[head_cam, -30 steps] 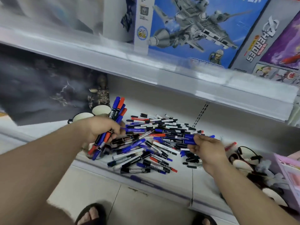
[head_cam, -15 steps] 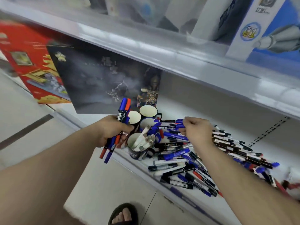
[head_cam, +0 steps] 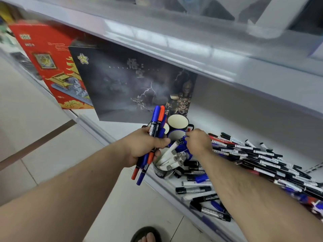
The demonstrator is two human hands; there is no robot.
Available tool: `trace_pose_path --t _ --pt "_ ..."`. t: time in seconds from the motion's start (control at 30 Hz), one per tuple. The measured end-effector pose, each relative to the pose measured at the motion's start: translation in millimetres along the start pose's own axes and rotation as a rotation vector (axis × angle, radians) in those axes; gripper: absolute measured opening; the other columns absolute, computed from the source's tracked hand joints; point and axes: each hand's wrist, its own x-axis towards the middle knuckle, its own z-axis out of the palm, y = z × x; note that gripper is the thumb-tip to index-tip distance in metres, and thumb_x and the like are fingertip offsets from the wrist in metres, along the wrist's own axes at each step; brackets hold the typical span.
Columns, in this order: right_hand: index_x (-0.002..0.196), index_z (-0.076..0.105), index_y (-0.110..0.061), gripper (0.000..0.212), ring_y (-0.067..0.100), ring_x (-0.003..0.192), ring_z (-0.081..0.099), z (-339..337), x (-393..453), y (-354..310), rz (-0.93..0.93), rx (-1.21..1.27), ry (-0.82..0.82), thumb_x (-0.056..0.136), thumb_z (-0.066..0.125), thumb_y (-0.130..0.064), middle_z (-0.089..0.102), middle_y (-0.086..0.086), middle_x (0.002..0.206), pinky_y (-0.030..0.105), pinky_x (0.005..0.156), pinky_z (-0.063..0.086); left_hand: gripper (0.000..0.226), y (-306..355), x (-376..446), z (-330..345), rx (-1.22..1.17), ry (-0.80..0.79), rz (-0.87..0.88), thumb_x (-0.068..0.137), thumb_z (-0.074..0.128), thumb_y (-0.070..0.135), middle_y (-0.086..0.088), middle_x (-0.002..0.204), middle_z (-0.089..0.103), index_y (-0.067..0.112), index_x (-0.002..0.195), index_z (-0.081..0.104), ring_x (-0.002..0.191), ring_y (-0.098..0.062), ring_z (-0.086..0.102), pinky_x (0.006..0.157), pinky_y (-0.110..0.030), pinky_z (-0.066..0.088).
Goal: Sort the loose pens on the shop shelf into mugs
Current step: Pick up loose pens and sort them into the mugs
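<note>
Your left hand (head_cam: 146,145) grips a bundle (head_cam: 151,140) of blue and red pens upright. Your right hand (head_cam: 198,142) pinches blue pens (head_cam: 183,139) over the mugs (head_cam: 178,122). Beyond, loose pens (head_cam: 258,159) lie heaped on the shelf (head_cam: 218,119).

Person, head view: two bare forearms, no sleeves; left hand (head_cam: 146,145) and right hand (head_cam: 198,142) without rings, watch or gloves; one foot in dark open-toed sandal (head_cam: 146,234)
</note>
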Motion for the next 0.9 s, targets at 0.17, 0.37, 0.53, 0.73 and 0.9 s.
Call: trace_pose_path --t 0.17,0.37,0.53,0.73,0.9 --pt "0.108 0.07 -0.013 0.02 0.025 0.095 0.063 3.0 5.4 -3.0 -0.126 -0.137 -0.056 0.093 0.057 -0.012 0.062 0.005 0.097 0.029 0.069 0.049 0.007 9.5 -1.3 15.3 -0.048 -0.089 -0.02 0.094 0.062 0.008 -0.003 0.067 0.059 0.008 0.087 0.059 0.049 -0.013 0.05 0.049 -0.025 0.045" --pt "0.102 0.074 -0.015 0.02 0.013 0.078 0.058 -63.8 -32.8 -12.7 0.227 0.848 0.22 0.098 0.056 -0.024 0.065 -0.002 0.092 0.026 0.074 0.044 0.009 21.4 -8.2 30.9 -0.172 -0.338 -0.087 0.09 0.06 0.005 -0.003 0.071 0.065 0.009 0.096 0.066 0.051 -0.011 0.052 0.049 -0.022 0.047" --pt "0.093 0.072 -0.016 0.031 0.013 0.046 0.044 -147.8 -106.0 -24.5 0.221 1.408 0.069 0.103 0.048 -0.032 0.064 0.001 0.07 0.026 0.045 0.033 0.025 25.3 -11.8 42.8 -0.131 -0.48 -0.113 0.074 0.067 0.01 -0.004 0.076 0.066 0.01 0.098 0.069 0.052 -0.011 0.055 0.049 -0.024 0.049" --pt "0.09 0.072 -0.022 0.014 0.011 0.048 0.049 -179.0 -148.9 -21.2 0.09 1.144 0.051 0.097 0.061 -0.018 0.064 0.002 0.067 0.021 0.047 0.042 0.006 34.2 -32.5 69.4 0.001 -0.624 -0.136 0.093 0.055 0.005 0.001 0.057 0.062 0.007 0.09 0.059 0.044 -0.008 0.053 0.047 -0.019 0.046" --pt "0.09 0.07 -0.017 0.016 0.011 0.048 0.054 -190.5 -165.7 -5.1 0.137 1.145 0.1 0.094 0.062 -0.004 0.064 -0.002 0.061 0.023 0.046 0.044 0.032 30.4 -34.7 75.9 0.003 -0.649 -0.169 0.074 0.063 0.015 -0.001 0.079 0.07 0.008 0.106 0.067 0.054 -0.009 0.06 0.049 -0.02 0.049"
